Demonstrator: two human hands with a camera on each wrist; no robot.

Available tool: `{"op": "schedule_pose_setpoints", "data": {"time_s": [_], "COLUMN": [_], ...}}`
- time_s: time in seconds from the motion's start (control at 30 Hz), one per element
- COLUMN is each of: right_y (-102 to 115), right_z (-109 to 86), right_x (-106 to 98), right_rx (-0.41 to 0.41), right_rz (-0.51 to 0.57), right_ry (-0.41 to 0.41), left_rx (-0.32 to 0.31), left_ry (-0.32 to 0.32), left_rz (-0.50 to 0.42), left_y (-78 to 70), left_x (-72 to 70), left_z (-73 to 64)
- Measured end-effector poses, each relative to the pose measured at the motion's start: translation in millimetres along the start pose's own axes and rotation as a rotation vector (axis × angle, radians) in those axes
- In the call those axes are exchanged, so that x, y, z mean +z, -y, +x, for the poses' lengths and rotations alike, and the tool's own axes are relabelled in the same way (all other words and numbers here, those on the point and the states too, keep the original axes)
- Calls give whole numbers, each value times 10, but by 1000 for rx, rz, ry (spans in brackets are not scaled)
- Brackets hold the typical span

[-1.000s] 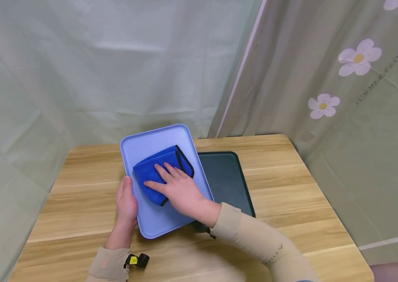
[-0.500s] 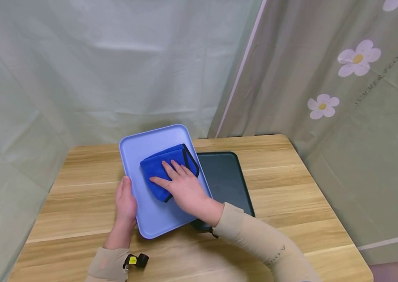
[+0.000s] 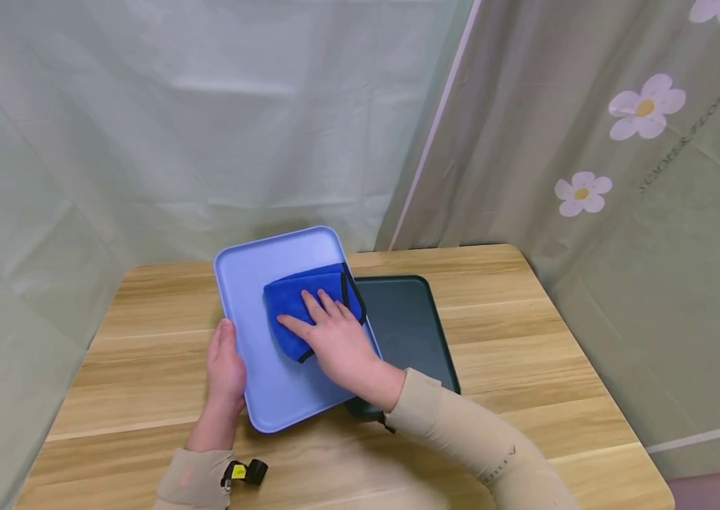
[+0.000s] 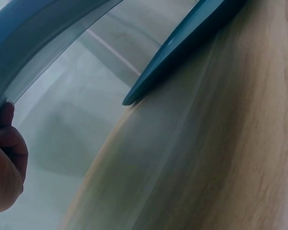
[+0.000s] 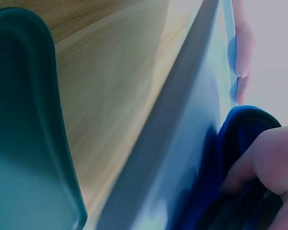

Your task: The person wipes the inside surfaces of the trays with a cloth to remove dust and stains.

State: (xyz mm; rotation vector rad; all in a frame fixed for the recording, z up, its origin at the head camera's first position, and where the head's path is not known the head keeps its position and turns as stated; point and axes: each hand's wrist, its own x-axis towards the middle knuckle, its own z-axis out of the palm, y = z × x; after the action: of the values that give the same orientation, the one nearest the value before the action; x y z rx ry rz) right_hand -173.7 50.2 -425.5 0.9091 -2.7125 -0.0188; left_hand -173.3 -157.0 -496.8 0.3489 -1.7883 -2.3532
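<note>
The head view looks forward and down over the worktop towards the curtain. Both wrist views sit close in, slanted, and share the dark tray; the left one (rather blurred) seems to look up past the blue tray.

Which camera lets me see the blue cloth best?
The head view: it shows most of the blue cloth on the light blue tray, with the right hand covering part. The right wrist view shows only a dark, curled piece near that hand. The left wrist view doesn't show it.
</note>
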Motion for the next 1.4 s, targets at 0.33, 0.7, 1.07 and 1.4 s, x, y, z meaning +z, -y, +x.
{"op": "schedule_pose_setpoints", "data": {"time_s": [0.33,0.7,1.07,1.4], "right_y": [45,137,226,270], "right_z": [11,58,52,34], "right_x": [-19,-18,20,35], "right_rx": [5,-45,-126,-182], "right_rz": [10,-6,-9,-23], "right_ry": [-7,-48,-13,24], "left_rx": [1,28,20,24], "left_ry": [5,0,59,81], "left_rz": [15,-47,7,-10], "left_y": [19,37,64,65], "left_x": [5,7,-14,20], "left_z": [0,22,29,20]}}
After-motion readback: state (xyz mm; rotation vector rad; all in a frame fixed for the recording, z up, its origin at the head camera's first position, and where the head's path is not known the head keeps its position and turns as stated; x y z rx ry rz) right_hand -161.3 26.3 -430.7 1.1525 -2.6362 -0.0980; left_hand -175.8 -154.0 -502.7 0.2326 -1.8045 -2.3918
